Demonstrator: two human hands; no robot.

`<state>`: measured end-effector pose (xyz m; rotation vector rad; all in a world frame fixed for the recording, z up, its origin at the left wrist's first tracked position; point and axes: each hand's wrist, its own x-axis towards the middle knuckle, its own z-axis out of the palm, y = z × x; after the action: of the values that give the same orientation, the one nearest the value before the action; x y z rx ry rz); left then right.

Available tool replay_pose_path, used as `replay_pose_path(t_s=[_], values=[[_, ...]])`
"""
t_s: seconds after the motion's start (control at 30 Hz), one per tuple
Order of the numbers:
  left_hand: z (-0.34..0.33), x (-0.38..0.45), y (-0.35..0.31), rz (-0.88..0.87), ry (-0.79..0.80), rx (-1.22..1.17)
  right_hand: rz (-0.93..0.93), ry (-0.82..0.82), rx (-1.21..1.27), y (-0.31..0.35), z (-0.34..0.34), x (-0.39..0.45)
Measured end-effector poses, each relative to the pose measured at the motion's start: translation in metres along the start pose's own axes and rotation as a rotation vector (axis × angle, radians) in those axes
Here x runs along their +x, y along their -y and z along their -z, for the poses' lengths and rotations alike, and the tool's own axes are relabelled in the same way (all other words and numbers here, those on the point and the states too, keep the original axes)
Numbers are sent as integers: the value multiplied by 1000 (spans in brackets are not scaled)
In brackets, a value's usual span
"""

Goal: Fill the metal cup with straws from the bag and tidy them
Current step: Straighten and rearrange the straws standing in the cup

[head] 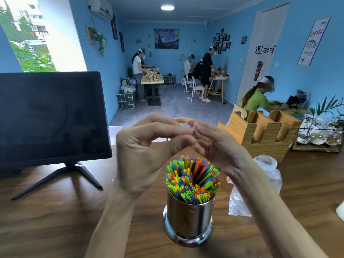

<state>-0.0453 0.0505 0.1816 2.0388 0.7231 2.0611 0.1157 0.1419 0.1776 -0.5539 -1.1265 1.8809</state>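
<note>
Hands meet above the full cup

The cup [189, 218] of straws [192, 180] stands below both hands; left hand [143, 155] and right hand [217, 149] touch fingertips, seemingly pinching something small and blue; bag [268, 175] lies right.

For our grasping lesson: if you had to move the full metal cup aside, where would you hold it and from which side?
Probably wrap a hand around the cup's bare cylindrical wall, below the straws and above the flared base. Come from the left, where the table lies open; the plastic bag sits close on its right. It stands upright, so keep it level.
</note>
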Motion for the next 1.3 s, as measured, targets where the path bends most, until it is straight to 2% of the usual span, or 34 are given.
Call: replay_pose_path(t_s=[0.07, 0.17, 0.27, 0.33, 0.4, 0.5, 0.73, 1.0, 1.17, 1.3], values=[[5, -8, 6, 73, 88, -2, 122, -105, 57, 6, 2, 4], [9, -20, 28, 317, 131, -47, 341, -235, -71, 10, 16, 11], [10, -27, 71, 531, 55, 241, 507, -350, -362, 10, 30, 12], [10, -32, 98, 641, 165, 414, 560, -343, -526, 7, 40, 13], [9, -38, 113, 695, 269, 472, 554, -305, -693, 0, 48, 14], [6, -41, 123, 718, 309, 489, 564, -264, -876, -12, 54, 13], [8, -21, 123, 746, 449, 537, 550, -188, -1101, -32, 59, 8], [8, -24, 116, 641, 481, 547, 438, -73, -1276, -38, 69, 2], [6, -27, 110, 579, 361, 516, 392, 6, -1354, -35, 71, 2], [5, -20, 101, 498, 204, 397, 391, -8, -1359, -32, 64, 8]])
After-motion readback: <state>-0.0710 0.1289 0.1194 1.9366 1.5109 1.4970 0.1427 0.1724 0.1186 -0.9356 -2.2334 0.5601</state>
